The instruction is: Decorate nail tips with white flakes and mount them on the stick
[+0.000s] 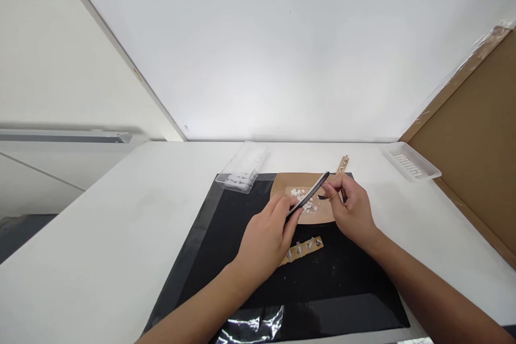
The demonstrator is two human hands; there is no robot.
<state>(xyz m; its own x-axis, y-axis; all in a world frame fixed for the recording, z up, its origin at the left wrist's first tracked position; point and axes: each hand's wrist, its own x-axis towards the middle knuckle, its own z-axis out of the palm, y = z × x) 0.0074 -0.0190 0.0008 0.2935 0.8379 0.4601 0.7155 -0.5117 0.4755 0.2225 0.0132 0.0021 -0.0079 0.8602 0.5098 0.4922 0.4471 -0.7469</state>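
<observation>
My left hand (268, 231) is closed around one end of a long, thin, dark strip with a pale face, which looks like a nail file (313, 189). The file slants up to the right, its far tip near the fingers of my right hand (349, 207). Those fingers are pinched, and what they hold is too small to make out. A short black piece (322, 197) shows just below them. Under both hands lies a tan sheet (280, 185) with many small white bits (308, 206) on it. Partly behind my left hand is a wooden strip (308, 247) carrying clear upright pieces.
A black mat (226, 236) covers the middle of the white table (133, 215). At its back left stands a clear plastic box (244, 166); a white tray (411, 161) sits far right beside a cardboard panel (475, 129). Another studded strip (342, 164) lies behind my right hand.
</observation>
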